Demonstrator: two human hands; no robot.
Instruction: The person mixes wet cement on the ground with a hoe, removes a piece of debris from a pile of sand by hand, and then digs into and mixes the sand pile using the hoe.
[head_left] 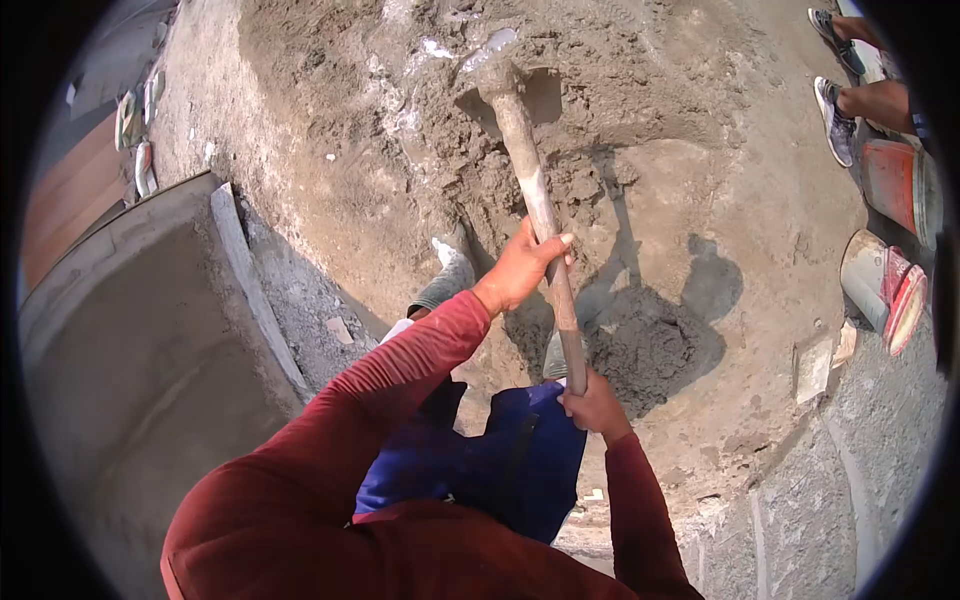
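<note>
Both my hands grip the long wooden handle of a hoe (535, 185), which slants from my lap up to the top middle of the view. My left hand (525, 262) is wrapped round the handle at mid-length, thumb along the shaft. Lower down, my right hand (596, 402) is closed round the butt end near my blue shorts. The far end of the hoe rests in wet grey mortar (640, 85); its dark blade is partly hidden in the mix. A smaller mound of mortar (645, 350) lies right of the handle, partly under my shadow.
A large grey tub (110, 250) stands at left beside a wooden strip (255, 285). At right are a red-marked bucket (890, 180) and a tipped pale bucket (862, 265) with something red and white. Another person's shoes (836, 120) show at top right.
</note>
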